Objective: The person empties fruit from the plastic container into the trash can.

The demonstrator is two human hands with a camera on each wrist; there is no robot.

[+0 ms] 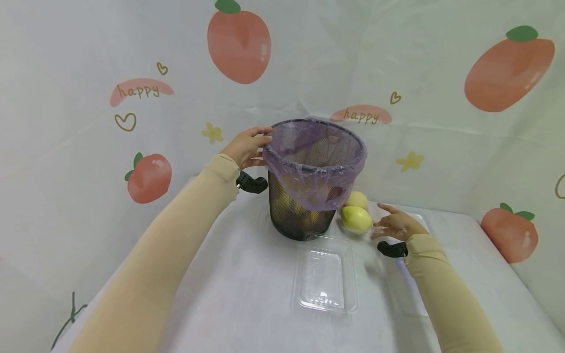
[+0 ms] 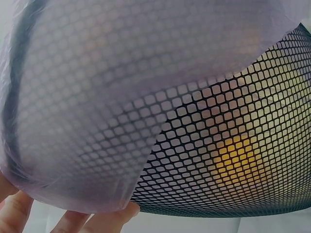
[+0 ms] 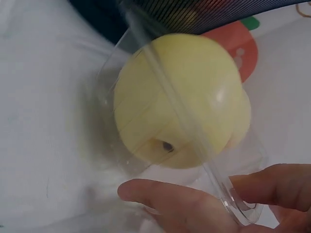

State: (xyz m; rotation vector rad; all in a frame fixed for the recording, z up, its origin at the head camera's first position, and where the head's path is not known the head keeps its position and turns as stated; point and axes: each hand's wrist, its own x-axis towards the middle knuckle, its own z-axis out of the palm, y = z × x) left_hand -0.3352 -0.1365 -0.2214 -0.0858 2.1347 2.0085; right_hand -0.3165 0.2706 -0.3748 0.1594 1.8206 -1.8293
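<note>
A black mesh bin (image 1: 300,215) lined with a purple plastic bag (image 1: 309,184) stands near the back wall. My left hand (image 1: 248,147) rests against the bin's left side, fingertips at the rim and on the folded-over bag. Through the mesh, blurred yellow and reddish shapes show inside. To the right of the bin, my right hand (image 1: 397,225) pinches the edge of a clear plastic container (image 3: 170,92) between thumb and fingers. Two pale yellow fruits, one apple-like (image 3: 180,102) with a dark stem hollow, show through this clear plastic; the second fruit (image 3: 241,121) is mostly hidden behind the first.
An open clear plastic box (image 1: 324,279) lies in front of the bin on the white table cover (image 1: 247,294). More clear plastic (image 1: 403,289) lies partly beneath the right forearm. Behind everything hangs a white backdrop (image 1: 300,59) printed with fruit and "happy".
</note>
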